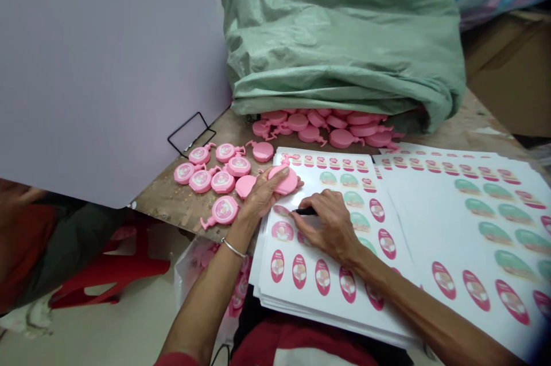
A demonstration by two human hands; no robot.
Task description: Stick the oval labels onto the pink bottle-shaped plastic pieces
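Sack (344, 33) stands beyond left fingers (278, 175) gripping pink case (286, 183), right fingers (315, 201) pinching black tool (305, 211) over sheets (288, 291)

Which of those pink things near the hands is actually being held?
The pink thing in the left hand, with the thumb over its rim. Its visible face is plain; the others near it lie on the table.

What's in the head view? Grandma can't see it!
The left hand holds a round pink plastic piece; the right hand grips a slim black tool over printed white paper, near more pink pieces and a green sack.
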